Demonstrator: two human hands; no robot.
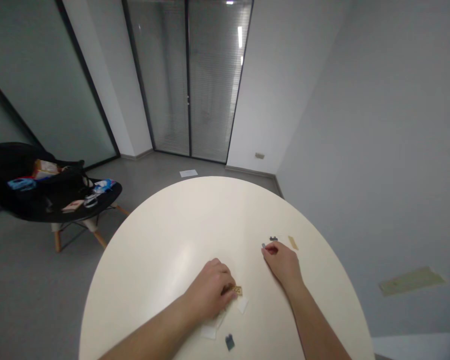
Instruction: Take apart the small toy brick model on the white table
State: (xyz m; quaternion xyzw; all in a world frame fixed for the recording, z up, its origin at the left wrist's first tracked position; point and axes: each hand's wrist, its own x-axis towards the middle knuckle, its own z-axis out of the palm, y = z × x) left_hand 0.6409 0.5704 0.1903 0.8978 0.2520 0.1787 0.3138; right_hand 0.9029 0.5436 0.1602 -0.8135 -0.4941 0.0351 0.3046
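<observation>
My left hand (214, 289) is closed over the table, thumb and fingers pinching a small tan studded piece (237, 290) that looks like a toy building brick. Farther right, my right hand (284, 263) is closed too, its fingertips on a tiny grey piece (263, 245). Just beyond those fingers lies a small dark grey piece (273, 238), beside a flat tan strip (293, 243). Nearer me, a dark grey-green piece (230, 342) rests on the table. A small white paper-like scrap (243, 304) lies by my left thumb, and more pale sheets (209, 332) are partly under that hand.
The round cream table (206, 215) has a curved edge on the far side. At left stands a black chair (41, 212) with wooden legs, loaded with a bag and small items. A white sheet (188, 173) lies on the floor. A wall is close on the right.
</observation>
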